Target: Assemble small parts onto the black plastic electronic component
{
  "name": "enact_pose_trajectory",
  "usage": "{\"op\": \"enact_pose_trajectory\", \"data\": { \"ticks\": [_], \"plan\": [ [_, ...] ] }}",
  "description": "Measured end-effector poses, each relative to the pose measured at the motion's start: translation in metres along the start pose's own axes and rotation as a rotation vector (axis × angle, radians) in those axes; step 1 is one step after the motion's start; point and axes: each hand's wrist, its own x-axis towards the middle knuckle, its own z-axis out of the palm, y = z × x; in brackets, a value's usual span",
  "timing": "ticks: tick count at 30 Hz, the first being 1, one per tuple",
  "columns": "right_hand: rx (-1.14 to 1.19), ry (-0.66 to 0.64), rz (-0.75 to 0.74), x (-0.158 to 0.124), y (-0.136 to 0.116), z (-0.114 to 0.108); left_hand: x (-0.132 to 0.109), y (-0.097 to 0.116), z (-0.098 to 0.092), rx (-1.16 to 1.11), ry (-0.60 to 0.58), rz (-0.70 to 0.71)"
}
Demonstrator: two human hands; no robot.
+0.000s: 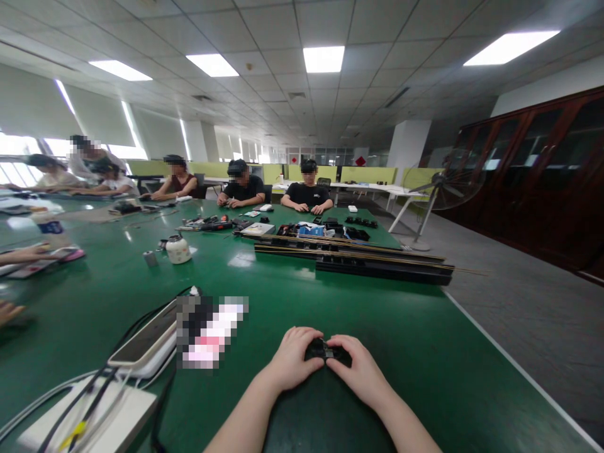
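Observation:
A small black part (329,353) with a metallic-looking bit at its middle is low over the green table (264,308), near the front. My left hand (293,357) is closed on its left end, thumb below and fingers above. On the opposite end, my right hand (359,366) pinches it in the same way. The fingertips of both hands almost meet at the middle. Much of the part is covered by my fingers, so I cannot tell its exact kind or whether it is one piece or two.
To my left lie a phone (146,340), cables and a white box (117,409). Long black rails (384,272) with thin rods lie ahead. A white jar (178,249) stands farther left. Several people sit around the table; a fan (436,182) stands beyond its right edge.

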Motion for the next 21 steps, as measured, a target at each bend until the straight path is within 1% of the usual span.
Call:
{"op": "enact_pose_trajectory", "data": {
  "ticks": [4,9,14,21],
  "plan": [
    [-0.003,-0.002,0.005,-0.0001,0.0000,-0.0002,-0.0002,-0.0012,0.0006,0.002,0.015,-0.030],
    [-0.013,0.002,0.017,-0.0001,0.0019,0.0006,0.0005,-0.0013,0.0009,0.002,0.014,0.004],
    [-0.018,-0.015,0.026,-0.0003,0.0013,0.0002,0.0000,0.0006,-0.0006,0.008,0.010,-0.016],
    [-0.022,-0.028,0.037,0.0002,0.0020,-0.0003,0.0000,0.0031,-0.0041,0.000,-0.014,-0.003]
  ]
}}
